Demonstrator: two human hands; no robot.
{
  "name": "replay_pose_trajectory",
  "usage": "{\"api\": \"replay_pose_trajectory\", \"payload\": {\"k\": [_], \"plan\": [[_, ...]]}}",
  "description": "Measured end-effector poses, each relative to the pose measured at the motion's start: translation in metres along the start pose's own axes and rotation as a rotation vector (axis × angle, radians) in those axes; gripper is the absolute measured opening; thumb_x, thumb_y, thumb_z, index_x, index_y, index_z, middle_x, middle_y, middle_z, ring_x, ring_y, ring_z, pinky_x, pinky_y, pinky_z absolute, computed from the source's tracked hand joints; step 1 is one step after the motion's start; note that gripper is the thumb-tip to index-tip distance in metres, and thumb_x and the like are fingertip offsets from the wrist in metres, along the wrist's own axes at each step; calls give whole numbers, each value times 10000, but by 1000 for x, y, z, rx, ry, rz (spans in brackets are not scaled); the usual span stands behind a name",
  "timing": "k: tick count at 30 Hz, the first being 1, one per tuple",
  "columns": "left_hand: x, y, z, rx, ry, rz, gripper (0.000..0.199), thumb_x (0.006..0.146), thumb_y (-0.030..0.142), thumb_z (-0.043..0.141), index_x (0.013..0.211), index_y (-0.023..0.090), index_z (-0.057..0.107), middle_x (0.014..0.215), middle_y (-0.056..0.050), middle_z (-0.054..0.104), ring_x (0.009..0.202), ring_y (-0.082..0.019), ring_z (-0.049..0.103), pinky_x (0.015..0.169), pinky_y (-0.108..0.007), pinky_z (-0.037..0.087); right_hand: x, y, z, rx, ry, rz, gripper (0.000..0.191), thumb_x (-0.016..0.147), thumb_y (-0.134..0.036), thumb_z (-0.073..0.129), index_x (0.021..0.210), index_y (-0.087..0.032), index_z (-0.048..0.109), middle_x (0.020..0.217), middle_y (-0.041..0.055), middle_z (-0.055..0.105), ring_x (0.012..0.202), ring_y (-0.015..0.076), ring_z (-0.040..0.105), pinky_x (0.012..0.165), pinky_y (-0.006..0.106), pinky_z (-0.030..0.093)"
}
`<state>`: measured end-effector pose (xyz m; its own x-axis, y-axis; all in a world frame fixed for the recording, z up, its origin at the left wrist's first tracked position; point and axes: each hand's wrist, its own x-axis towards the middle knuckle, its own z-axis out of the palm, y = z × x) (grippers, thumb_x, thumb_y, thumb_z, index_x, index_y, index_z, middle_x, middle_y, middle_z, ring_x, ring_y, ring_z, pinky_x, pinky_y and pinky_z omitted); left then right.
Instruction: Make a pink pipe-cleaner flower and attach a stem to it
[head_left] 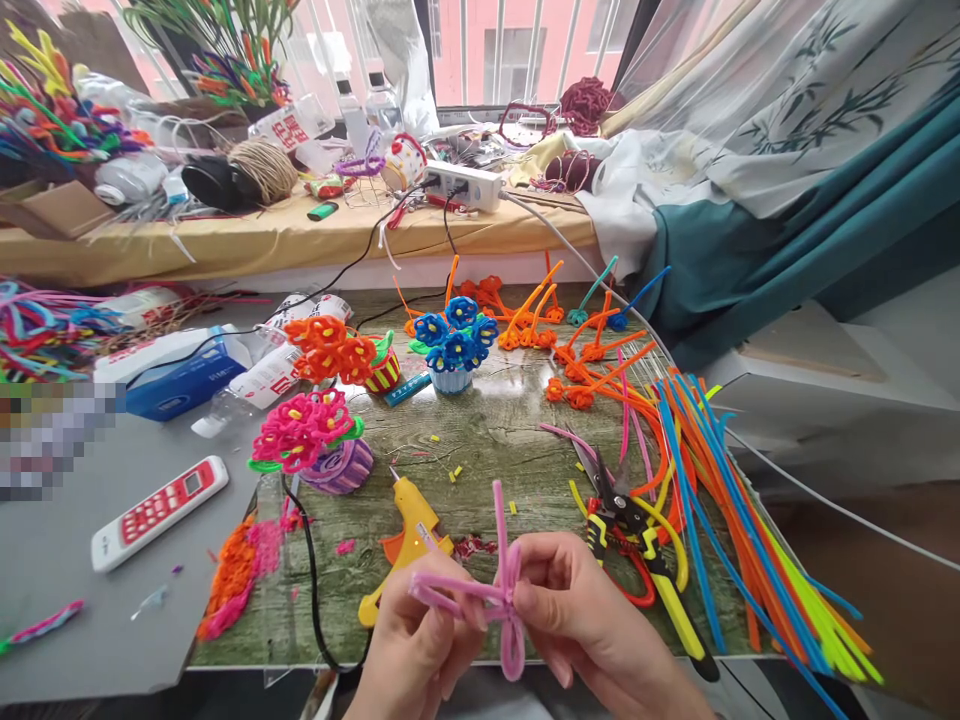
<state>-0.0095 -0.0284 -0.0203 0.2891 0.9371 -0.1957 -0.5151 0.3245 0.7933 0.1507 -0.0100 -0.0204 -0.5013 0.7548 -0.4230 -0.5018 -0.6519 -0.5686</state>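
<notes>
Both hands hold a pink pipe cleaner (512, 650) bent into several loops around a centre, with one straight end sticking up. My left hand (424, 625) pinches the loop on the left side. With thumb and fingers, my right hand (574, 605) grips the piece close to its centre. Just behind my left hand lies a yellow glue gun (412, 520), partly covered by the fingers. To the right of my right hand are scissors (611, 485) and yellow-and-black handled pliers (667, 590), beside a bundle of blue, orange and yellow pipe cleaners (757, 540).
Small pots of pipe-cleaner flowers stand behind: pink (304, 430), orange (330, 348) and blue (457, 335). Orange flower pieces (577, 390) lie at the back right. A white remote-like device (161, 512) rests at left. A power strip (465, 187) sits on the cluttered ledge, its cable crossing the right side.
</notes>
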Motion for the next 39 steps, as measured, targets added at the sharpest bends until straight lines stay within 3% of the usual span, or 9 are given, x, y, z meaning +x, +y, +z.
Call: {"api": "replay_pose_trajectory", "payload": {"k": [6,9,11,14,19,23,27,32,39], "plan": [[0,8,-5,154,-39,121,224,783,493,769,771,275,818,626,-10,674,371,-31,355,391,-183,280,-1,1,4,-57,13,-29,383,652,-422,905,751,-98,726,615,26,682,436,64,582,346,102,381],[0,16,-2,337,-134,195,216,830,487,720,781,311,836,572,-41,699,466,-141,539,498,-257,413,-3,0,8,-83,28,-31,417,659,-461,890,759,-110,690,609,16,681,348,46,536,278,96,280],[0,21,0,471,-175,198,282,834,531,693,758,298,833,530,-46,677,523,-180,574,547,-285,423,-5,-2,9,-83,47,-25,439,645,-479,894,763,-118,674,594,7,679,304,42,524,251,93,207],[-2,25,5,646,-111,216,274,831,498,712,721,264,803,504,-25,617,496,-161,514,513,-281,351,-6,-5,7,-62,107,-14,450,579,-446,937,751,-119,681,593,5,689,290,40,528,248,89,195],[-5,27,13,857,124,320,261,817,348,734,599,220,670,484,32,487,458,-103,392,472,-264,249,-4,-6,5,-27,147,-4,389,587,-387,944,704,-117,689,561,-22,660,257,17,495,249,93,148],[-5,24,15,812,187,259,260,874,339,673,653,202,661,582,20,511,522,-107,419,488,-238,300,-2,-4,4,-36,142,-13,382,656,-428,902,718,-117,690,468,-50,595,238,16,462,249,101,133],[-4,18,10,771,150,275,158,913,285,632,803,201,708,709,-21,601,648,-150,554,586,-239,426,-2,-3,3,-50,151,-15,411,676,-471,878,746,-114,685,409,-59,558,227,22,440,254,105,123],[-3,11,6,701,166,277,103,912,252,632,862,211,713,754,-25,645,659,-157,598,583,-231,474,-1,-3,4,-86,179,-12,439,657,-489,879,752,-102,696,384,-31,575,237,38,453,264,107,141],[-2,13,3,778,148,311,93,890,191,637,816,201,693,758,-34,646,697,-169,607,618,-230,486,0,-2,4,-91,187,-38,368,582,-367,941,772,-114,754,593,4,690,337,40,549,307,108,224]]}}
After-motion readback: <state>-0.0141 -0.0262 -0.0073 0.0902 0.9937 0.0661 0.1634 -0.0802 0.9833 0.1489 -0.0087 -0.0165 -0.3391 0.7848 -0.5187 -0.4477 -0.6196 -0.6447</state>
